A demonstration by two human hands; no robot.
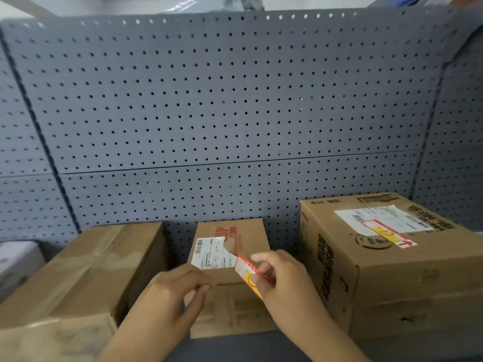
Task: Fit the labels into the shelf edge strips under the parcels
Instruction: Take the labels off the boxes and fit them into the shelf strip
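Observation:
My right hand (281, 279) pinches a red, white and yellow label (247, 271) in front of the small middle parcel (230, 307). That parcel carries a torn white shipping label (213, 252). My left hand (177, 293) hovers beside it with fingertips pinched together, and nothing shows in it. A large parcel (386, 273) stands at the right with a similar red and yellow label (389, 232) lying on its top. Another parcel (86, 273) lies at the left. The shelf edge strip is out of view below.
A grey pegboard back wall (222, 105) rises behind the parcels. The dark shelf surface (235, 347) shows under my forearms. A white object (15, 259) sits at the far left edge.

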